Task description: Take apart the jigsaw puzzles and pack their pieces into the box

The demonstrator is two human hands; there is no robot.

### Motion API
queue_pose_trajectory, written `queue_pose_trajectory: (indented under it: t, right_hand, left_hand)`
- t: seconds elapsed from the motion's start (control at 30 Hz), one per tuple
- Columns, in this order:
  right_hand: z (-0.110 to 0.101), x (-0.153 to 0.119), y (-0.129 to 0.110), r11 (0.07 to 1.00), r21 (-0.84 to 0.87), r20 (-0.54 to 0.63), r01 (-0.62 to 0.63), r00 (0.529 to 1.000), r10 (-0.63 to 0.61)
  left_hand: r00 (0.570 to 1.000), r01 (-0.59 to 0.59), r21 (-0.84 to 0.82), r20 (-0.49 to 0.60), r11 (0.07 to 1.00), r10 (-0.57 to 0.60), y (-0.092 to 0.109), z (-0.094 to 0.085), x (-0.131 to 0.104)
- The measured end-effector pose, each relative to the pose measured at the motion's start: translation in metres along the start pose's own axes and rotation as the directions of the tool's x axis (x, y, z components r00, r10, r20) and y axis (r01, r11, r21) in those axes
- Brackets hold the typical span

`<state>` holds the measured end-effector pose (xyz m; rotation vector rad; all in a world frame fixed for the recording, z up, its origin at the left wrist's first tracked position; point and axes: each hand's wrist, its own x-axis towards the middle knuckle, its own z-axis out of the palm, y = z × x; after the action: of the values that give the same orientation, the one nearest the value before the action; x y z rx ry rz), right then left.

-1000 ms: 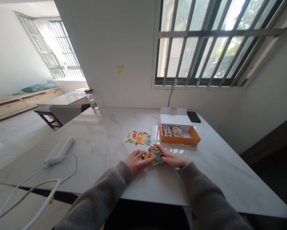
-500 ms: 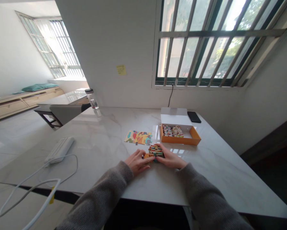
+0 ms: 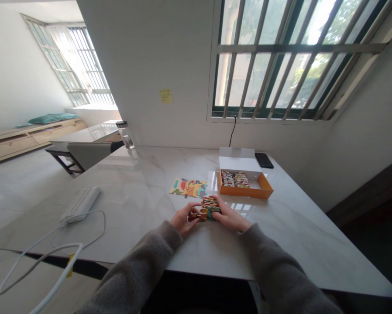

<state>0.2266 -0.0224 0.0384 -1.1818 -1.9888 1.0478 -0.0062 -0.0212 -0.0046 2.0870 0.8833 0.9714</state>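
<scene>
A stack of jigsaw puzzle pieces [image 3: 209, 204] stands on the table near its front edge, between my two hands. My right hand [image 3: 229, 215] is wrapped round the right side of the stack. At the left end, my left hand [image 3: 185, 219] pinches several puzzle pieces [image 3: 194, 215] between thumb and fingers. Just beyond the hands lies a joined section of puzzle [image 3: 188, 187], flat and brightly coloured in yellow, red and teal. An orange box [image 3: 245, 190] with its white lid open sits behind my right hand, holding rows of more pieces [image 3: 235, 179].
A black phone [image 3: 264, 160] lies by the box. On the left of the marble-patterned table [image 3: 143, 179] are a white power strip [image 3: 81, 203] with loose cables [image 3: 98, 213] and, at the far edge, a clear bottle [image 3: 126, 136]. A wall and barred window stand behind.
My left fingers have drawn back to the left and curled round several pieces at the stack's left end. My right hand stays on the stack, shifted slightly left.
</scene>
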Motion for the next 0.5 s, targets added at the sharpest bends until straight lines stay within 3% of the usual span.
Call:
queue_pose_trajectory:
  t: [0.07,0.13,0.27,0.37,0.5]
  right_hand:
    - [0.002,0.001,-0.001,1.000,0.015,-0.005,0.000,1.000,0.000]
    - [0.005,0.001,-0.002,1.000,0.026,-0.022,0.008,1.000,-0.007]
    - [0.013,0.001,-0.007,0.999,0.048,-0.055,0.013,0.998,-0.010]
    - [0.022,0.004,-0.012,0.996,0.083,-0.079,0.034,0.996,-0.027]
    - [0.040,0.011,-0.012,0.986,0.157,-0.214,0.057,0.977,-0.022]
  left_hand:
    - [0.998,0.069,-0.025,-0.003,0.997,-0.069,-0.001,0.000,0.003]
    - [0.995,0.081,0.060,-0.056,0.995,-0.077,-0.004,0.000,0.005]
    - [0.987,0.008,0.269,-0.157,0.963,0.036,-0.010,0.004,0.009]
    - [0.988,-0.067,0.319,-0.109,0.945,0.107,-0.009,0.012,0.011]
    - [0.990,-0.101,0.252,-0.072,0.962,0.123,-0.001,0.024,0.016]
